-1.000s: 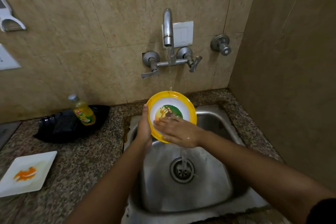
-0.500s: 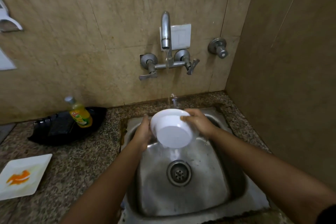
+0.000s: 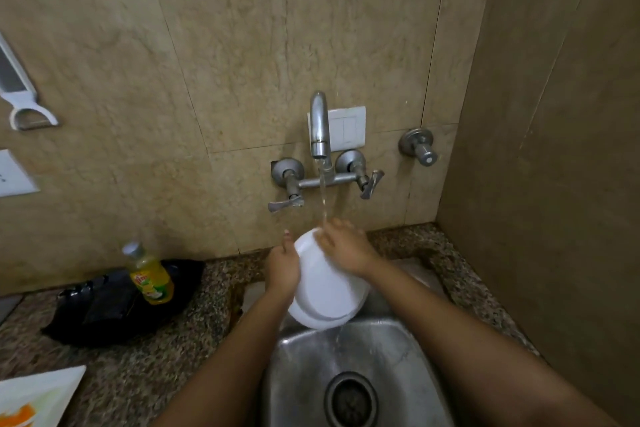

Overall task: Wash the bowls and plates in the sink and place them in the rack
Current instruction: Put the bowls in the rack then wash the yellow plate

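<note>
Bowl [image 3: 325, 291]: being held in the air over the far half of the sink [image 3: 381, 357], just under the tap [image 3: 319, 125]. It is tipping so that its outer side is facing the camera. The visible outline is reading as an oval, with its long axis running far to near and the near end leaning slightly right. The mouth is pointing away from the camera.

Hidden or unclear: the inside of the bowl is not showing at all. The far rim is lying under the right hand [image 3: 346, 248]. The fingers of the left hand [image 3: 282, 269] are going behind the bowl, out of sight. The near edge of the sink and part of the drain [image 3: 351, 399] are being cut off by the frame. Both forearms are crossing over the sink rim.

Appearance: plain white outside, smooth, wet, with a curved ridge line showing near its lower end.

Grip: the left hand is clasping the left edge, palm against the wall of the bowl and thumb standing up beside the rim. The right hand is lying over the far upper part, its fingers bending over the rim.

Water [image 3: 323, 198] is running in a thin stream from the tap onto the right hand's fingers and draining off the near edge of the bowl into the basin.

On the speckled countertop [image 3: 156, 374], left of the sink: a yellow soap bottle [image 3: 150, 276] is standing on a black tray [image 3: 104, 308]. A white square plate [image 3: 38, 395] with an orange smear is sitting at the near left, partly cropped.
</note>
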